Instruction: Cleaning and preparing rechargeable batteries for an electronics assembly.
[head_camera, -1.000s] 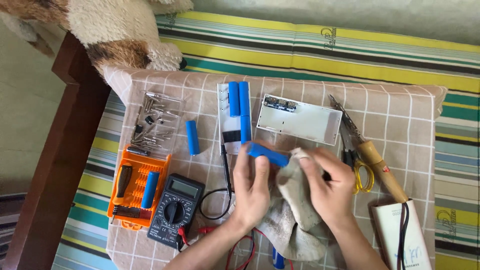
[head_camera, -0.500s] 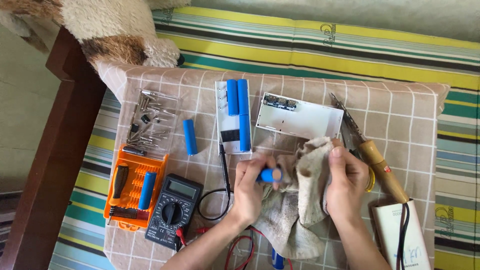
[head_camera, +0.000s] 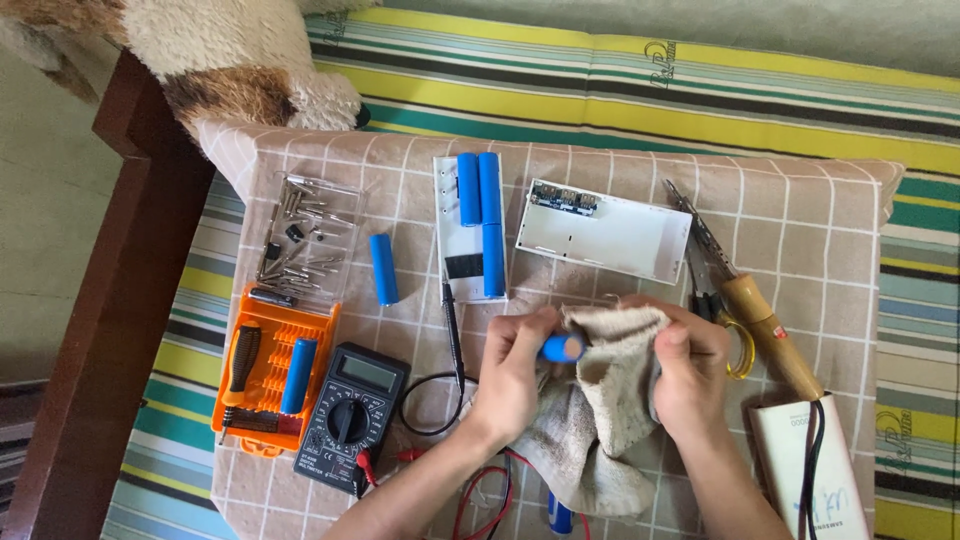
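A checked beige cloth (head_camera: 800, 215) covers the surface, and it is crowded. At the far left lies a clear tray of screwdriver bits (head_camera: 303, 235), and below it an orange tool case (head_camera: 262, 385) holding a black-handled driver and one blue cell. A black multimeter (head_camera: 350, 415) sits just beside the case, its black probe (head_camera: 452, 320) pointing up toward a white battery holder (head_camera: 470, 230) that carries three blue cells. A loose blue cell (head_camera: 383, 268) lies between the bit tray and that holder. To the right of the holder rests an open white power bank shell (head_camera: 605, 230), then pliers (head_camera: 705, 250) and a wooden-handled soldering iron (head_camera: 770, 335), with a white power bank (head_camera: 810, 470) at the near right edge. Red and black leads curl between the forearms, close under the wrists.

The freest room is the bare cloth along the far edge and the right side; near the hands almost every patch is taken. Beyond the cloth, a striped mattress shows on three sides.

The left hand (head_camera: 510, 380) is closed around a blue cylindrical battery (head_camera: 562, 347), only its end showing past the fingers. The right hand (head_camera: 690, 375) is clenched on a grubby rag (head_camera: 600, 420), pressing the rag against that battery's exposed end, just in front of the battery holder.
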